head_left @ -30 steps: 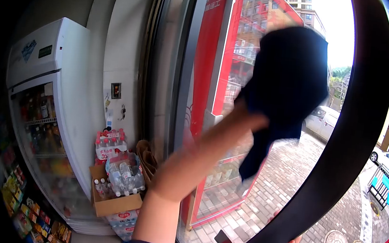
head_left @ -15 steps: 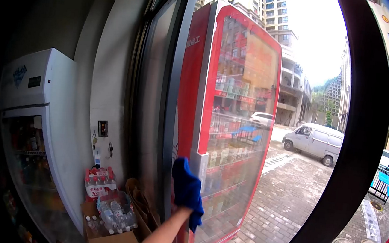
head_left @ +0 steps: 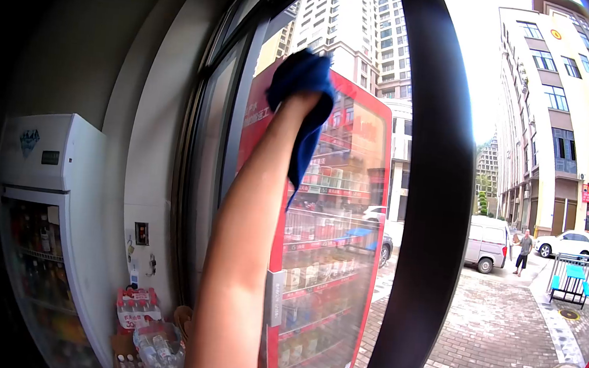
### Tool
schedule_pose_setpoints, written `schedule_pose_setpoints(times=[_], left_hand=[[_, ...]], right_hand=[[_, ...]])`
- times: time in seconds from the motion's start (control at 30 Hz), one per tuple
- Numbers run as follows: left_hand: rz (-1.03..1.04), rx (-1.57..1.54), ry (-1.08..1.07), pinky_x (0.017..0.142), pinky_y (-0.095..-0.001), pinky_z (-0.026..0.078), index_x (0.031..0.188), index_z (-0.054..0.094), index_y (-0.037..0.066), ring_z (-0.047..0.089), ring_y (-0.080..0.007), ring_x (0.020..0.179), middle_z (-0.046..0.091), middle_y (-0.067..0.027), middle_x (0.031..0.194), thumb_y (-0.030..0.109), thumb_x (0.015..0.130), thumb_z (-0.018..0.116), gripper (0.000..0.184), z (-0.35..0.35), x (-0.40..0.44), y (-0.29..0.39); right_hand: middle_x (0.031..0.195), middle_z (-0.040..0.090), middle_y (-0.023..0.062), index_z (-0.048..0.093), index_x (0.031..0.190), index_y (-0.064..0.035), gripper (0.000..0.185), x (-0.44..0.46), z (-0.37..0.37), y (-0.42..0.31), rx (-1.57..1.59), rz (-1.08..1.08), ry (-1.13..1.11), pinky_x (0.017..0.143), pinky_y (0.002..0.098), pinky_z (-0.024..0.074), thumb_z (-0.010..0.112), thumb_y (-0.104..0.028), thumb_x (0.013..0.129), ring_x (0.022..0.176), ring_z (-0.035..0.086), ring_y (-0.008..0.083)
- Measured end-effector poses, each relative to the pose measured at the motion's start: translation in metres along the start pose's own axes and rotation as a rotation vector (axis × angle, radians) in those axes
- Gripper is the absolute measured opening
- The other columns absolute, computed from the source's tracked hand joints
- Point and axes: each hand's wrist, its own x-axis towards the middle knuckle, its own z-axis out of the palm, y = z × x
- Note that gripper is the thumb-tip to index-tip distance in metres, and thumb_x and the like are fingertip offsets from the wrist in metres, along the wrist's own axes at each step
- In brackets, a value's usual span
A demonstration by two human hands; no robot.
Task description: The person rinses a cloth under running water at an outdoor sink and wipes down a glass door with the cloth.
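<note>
My left hand (head_left: 303,101) is raised high at the end of an outstretched arm, closed on a dark blue cloth (head_left: 310,75). Most of the fingers are hidden by the cloth, and one end of it hangs down past the wrist. In line behind the cloth is the upper part of a red drinks fridge (head_left: 365,260) with a glass door and stocked shelves. Whether the cloth touches a pane of glass I cannot tell. My right hand is out of view.
A dark upright frame post (head_left: 433,196) stands right of the fridge. At left are a white fridge (head_left: 93,159), a pack of bottles (head_left: 137,308) and loose bottles (head_left: 159,351). Outside, a person (head_left: 524,252) stands near a van (head_left: 487,244).
My left hand has gone up with the blue cloth, from beside the fridge handle to near the fridge's top. The view has turned right and upward. Fingertips at lower right have left view.
</note>
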Motion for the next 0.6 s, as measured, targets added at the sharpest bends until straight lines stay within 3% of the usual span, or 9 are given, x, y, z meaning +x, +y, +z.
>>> schedule_pose_setpoints(times=[0.03, 0.07, 0.1, 0.13, 0.33, 0.6], left_hand=[[0.212, 0.116, 0.064, 0.072, -0.0413, 0.040, 0.078, 0.051, 0.004, 0.051, -0.0350, 0.085, 0.053, -0.0192, 0.083, 0.021, 0.081, 0.043, 0.019, -0.023, 0.013, 0.037], [0.281, -0.006, 0.208, 0.067, -0.0415, 0.042, 0.076, 0.058, 0.008, 0.055, -0.0329, 0.083, 0.058, -0.0148, 0.086, 0.030, 0.076, 0.046, 0.025, -0.019, 0.035, 0.052], [0.128, -0.224, 0.286, 0.075, -0.0388, 0.043, 0.086, 0.060, 0.010, 0.055, -0.0322, 0.088, 0.059, -0.0145, 0.093, 0.027, 0.079, 0.042, 0.026, -0.019, 0.043, 0.086], [0.261, -0.197, 0.372, 0.081, -0.0367, 0.043, 0.091, 0.060, 0.009, 0.054, -0.0326, 0.091, 0.059, -0.0152, 0.097, 0.028, 0.079, 0.042, 0.029, -0.006, 0.060, 0.098], [0.217, -0.125, 0.094, 0.084, -0.0382, 0.040, 0.096, 0.057, 0.006, 0.051, -0.0350, 0.094, 0.056, -0.0175, 0.099, 0.024, 0.075, 0.045, 0.031, 0.012, -0.016, 0.122], [0.096, -0.264, -0.352, 0.089, -0.0401, 0.036, 0.102, 0.052, 0.002, 0.047, -0.0382, 0.097, 0.053, -0.0205, 0.102, 0.019, 0.068, 0.048, 0.038, -0.069, -0.302, 0.205]], right_hand=[[0.131, 0.036, 0.0187, 0.024, 0.132, -0.0016, 0.073, -0.001, -0.003, -0.001, 0.003, 0.005, 0.001, 0.095, 0.0349, 0.0366, 0.045, -0.052, 0.084, 0.115, 0.044, 0.0255], [0.131, 0.036, 0.0187, 0.024, 0.132, -0.0015, 0.073, -0.003, -0.006, -0.002, 0.001, 0.009, 0.007, 0.095, 0.0349, 0.0365, 0.045, -0.053, 0.084, 0.115, 0.044, 0.0255], [0.131, 0.036, 0.0187, 0.024, 0.132, -0.0014, 0.073, -0.004, -0.010, -0.004, 0.002, 0.012, 0.008, 0.095, 0.0349, 0.0365, 0.044, -0.053, 0.084, 0.115, 0.044, 0.0255], [0.131, 0.035, 0.0188, 0.024, 0.132, -0.0013, 0.073, -0.004, -0.014, -0.005, 0.000, 0.013, 0.009, 0.095, 0.0348, 0.0364, 0.044, -0.053, 0.084, 0.115, 0.044, 0.0255], [0.132, 0.035, 0.0190, 0.024, 0.132, -0.0008, 0.074, -0.009, -0.023, -0.006, 0.004, 0.016, 0.021, 0.096, 0.0347, 0.0359, 0.042, -0.054, 0.084, 0.116, 0.043, 0.0255], [0.133, 0.034, 0.0194, 0.023, 0.132, -0.0001, 0.075, -0.035, -0.033, 0.003, -0.031, -0.034, 0.032, 0.096, 0.0345, 0.0354, 0.040, -0.055, 0.085, 0.117, 0.043, 0.0255]])
